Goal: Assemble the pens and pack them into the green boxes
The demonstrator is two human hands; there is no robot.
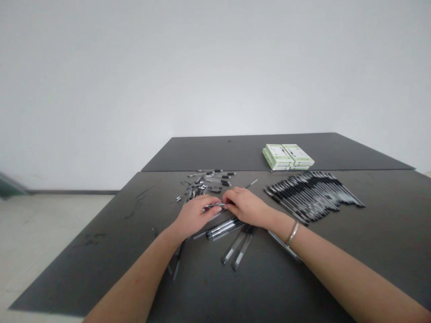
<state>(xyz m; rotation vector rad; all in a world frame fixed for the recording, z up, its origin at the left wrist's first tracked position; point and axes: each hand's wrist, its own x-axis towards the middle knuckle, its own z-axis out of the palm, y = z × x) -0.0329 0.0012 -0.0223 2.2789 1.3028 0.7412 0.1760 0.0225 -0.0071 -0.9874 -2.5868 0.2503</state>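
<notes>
My left hand (197, 215) and my right hand (247, 207) meet over the dark table, fingertips pinched on a slim pen (215, 205) held level between them. Its right end is hidden by my right fingers. Clear pen barrels (224, 229) lie in a bunch just under my right hand. Nearer to me, two clear pen pieces with dark ends (243, 253) rest side by side. Beyond my left hand is a loose heap of caps and pen parts (198, 186), with several black-grip pens (220, 176) behind it.
A long row of pens (313, 197) lies side by side at the right. Behind it stand stacked white and green boxes (288, 158). More thin pen parts (178, 260) lie by my left forearm, and another (284, 246) lies under my right wrist. A seam crosses the table.
</notes>
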